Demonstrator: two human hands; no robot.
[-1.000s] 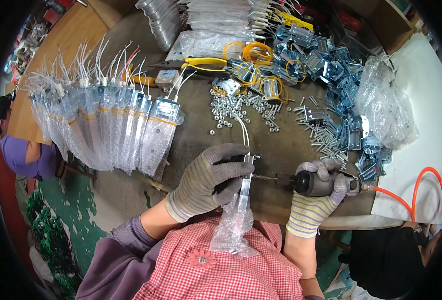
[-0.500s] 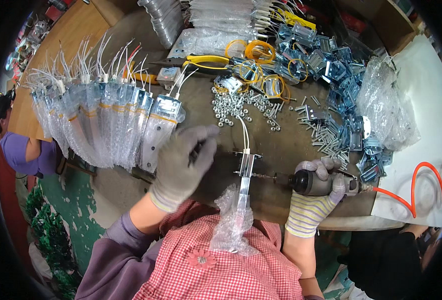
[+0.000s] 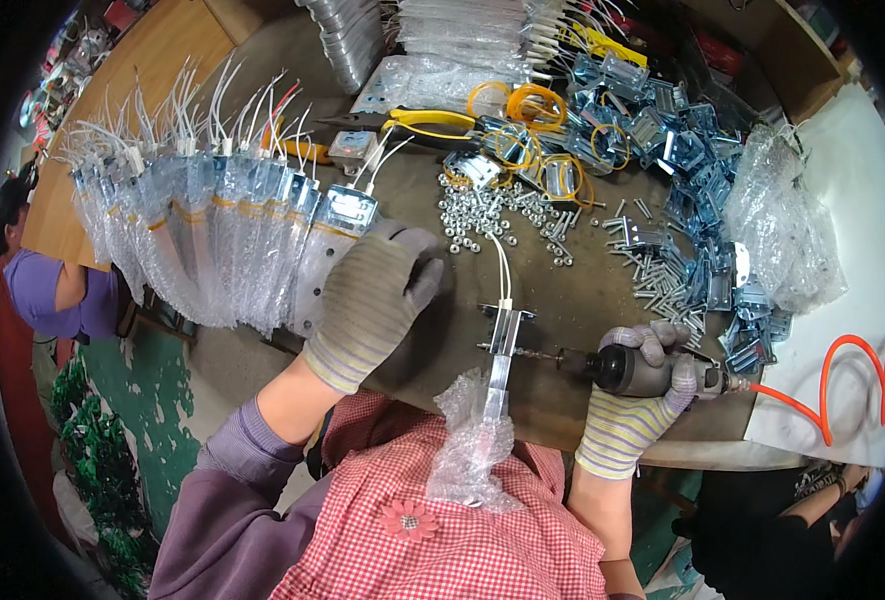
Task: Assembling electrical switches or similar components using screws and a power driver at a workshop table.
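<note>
My gloved right hand (image 3: 635,400) grips a black and grey air screwdriver (image 3: 635,370), its bit pointing left at a metal bracket. The bracket (image 3: 504,330) is clamped around the upper end of a flat metal strip with two white wires (image 3: 504,265); a screw sticks out of its left side. Bubble wrap (image 3: 473,450) covers the strip's lower part, which hangs over the table edge against my apron. My gloved left hand (image 3: 368,305) is held left of the bracket, apart from it, fingers curled in; what they hold, if anything, is hidden.
Wrapped strips with white wires (image 3: 203,240) stand in a row at left. Nuts (image 3: 473,215), screws (image 3: 663,285) and blue-silver brackets (image 3: 698,165) lie beyond. Yellow-handled pliers (image 3: 433,122) and yellow bands (image 3: 536,106) lie farther back. A red hose (image 3: 828,400) trails right. Another person (image 3: 53,260) is at far left.
My left hand has turned, its back now facing up and its fingers curled closer together. The right hand still holds the screwdriver at the bracket. The whole view has shifted slightly.
</note>
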